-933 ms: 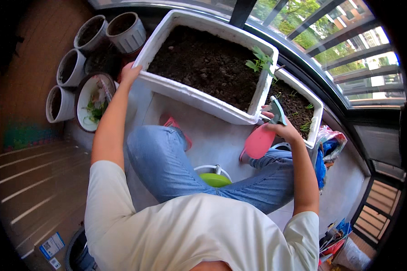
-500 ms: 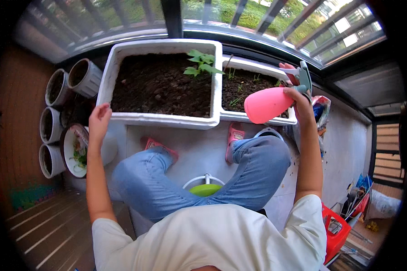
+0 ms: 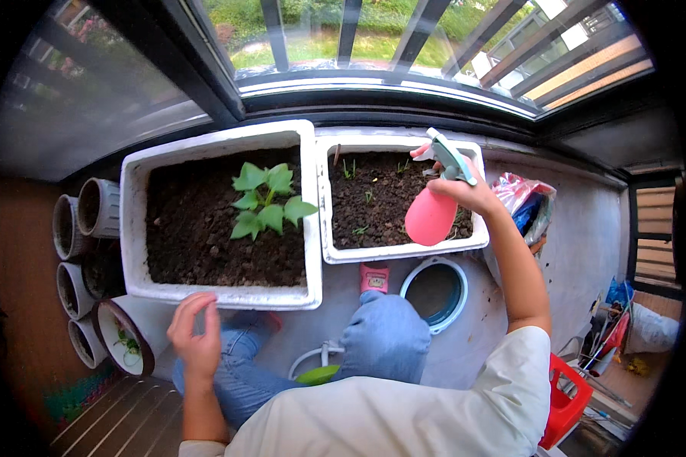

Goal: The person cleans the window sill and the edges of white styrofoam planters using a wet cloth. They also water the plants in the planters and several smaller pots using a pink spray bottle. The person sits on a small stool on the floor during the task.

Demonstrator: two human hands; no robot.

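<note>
My right hand (image 3: pixel 471 189) grips a spray bottle (image 3: pixel 432 218) by its neck, below the grey-green trigger head. The pink body of the bottle hangs tilted over the smaller white planter box (image 3: pixel 404 253), where thin green sprouts (image 3: pixel 349 169) stand in dark soil. By the front rim of the larger white planter box (image 3: pixel 221 295), my left hand (image 3: pixel 194 335) holds nothing, with its fingers loosely bent and the thumb apart. Whether it touches that rim, I cannot tell. A leafy green plant (image 3: pixel 265 199) grows in the larger box's soil.
Several white pots (image 3: pixel 99 209) stand at the left, near a larger white bucket (image 3: pixel 141 339) with greens inside. A round blue-rimmed basin (image 3: pixel 459 305) sits on the floor by my knee. Plastic bags (image 3: pixel 522 202) lie right of the boxes; a red stool (image 3: pixel 564 400) stands behind my right arm.
The view has shifted, so the boxes appear lower and further left. My left hand has come off the larger box's left corner to its front rim. The spray bottle now hangs more upright.
</note>
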